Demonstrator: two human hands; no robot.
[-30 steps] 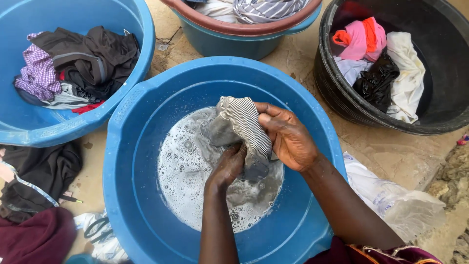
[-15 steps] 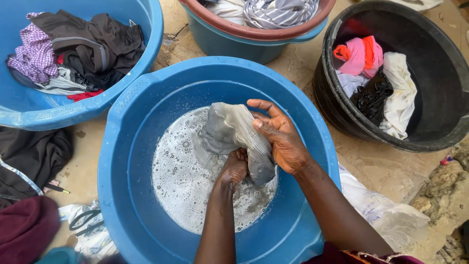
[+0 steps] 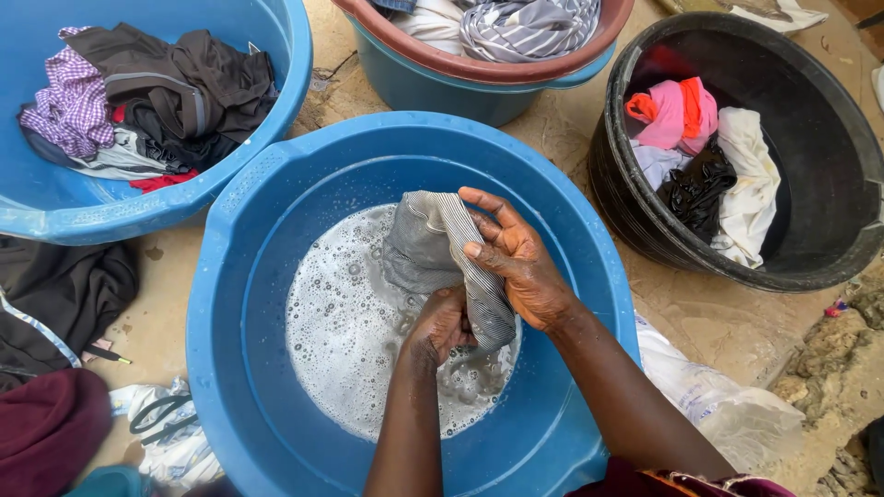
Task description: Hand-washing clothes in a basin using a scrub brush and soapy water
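Note:
A grey striped wet cloth [image 3: 425, 241] is held over the soapy water [image 3: 345, 322] in a big blue basin [image 3: 230, 276]. My left hand [image 3: 444, 324] is closed on the cloth's lower part, just above the foam. My right hand [image 3: 516, 260] presses on the cloth from the right, fingers spread over its striped fold. Both forearms come in from the bottom of the view.
A second blue basin [image 3: 55, 221] at top left holds dark and purple checked clothes. A brown-rimmed tub [image 3: 479, 69] with striped laundry sits at the top, a black tub [image 3: 645, 230] with pink and white items at right. Dark clothes [image 3: 55, 294] and a plastic bag [image 3: 727, 414] lie on the ground.
Both hands have shifted slightly along the cloth, as in rubbing it. My right hand's fingers have spread further over the fold. The view has drifted a little.

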